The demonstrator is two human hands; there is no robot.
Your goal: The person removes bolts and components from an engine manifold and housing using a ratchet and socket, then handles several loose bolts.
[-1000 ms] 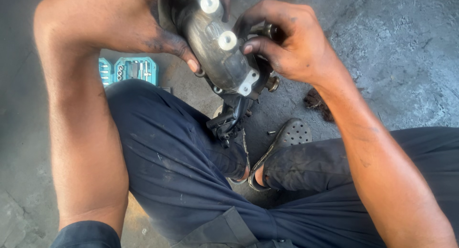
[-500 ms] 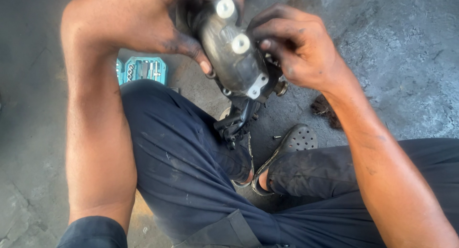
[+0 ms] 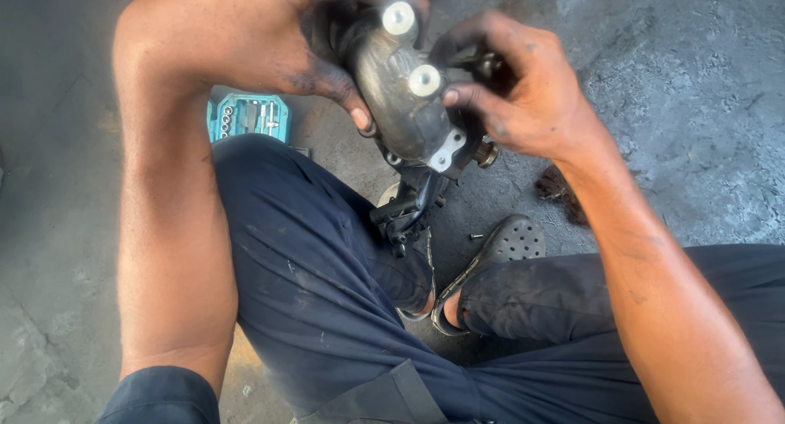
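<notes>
A greasy dark metal engine part (image 3: 409, 105) with two round silver caps is held up over my lap at the top middle. My left hand (image 3: 327, 48) grips its left side, thumb pressed on the body. My right hand (image 3: 523, 97) closes on its right side, fingers around a dark fitting at the edge. A black bracket (image 3: 409, 211) hangs from the bottom of the part, close above my left knee.
A teal socket set case (image 3: 249, 117) lies open on the concrete floor behind my left leg. My dark trousers and black perforated sandals (image 3: 507, 248) fill the lower view. A small bolt (image 3: 477, 237) and a rusty scrap (image 3: 560, 187) lie on the floor at right.
The view has shifted so that the part and both hands sit further right in the frame. My right fingers have curled more tightly over the part's right edge.
</notes>
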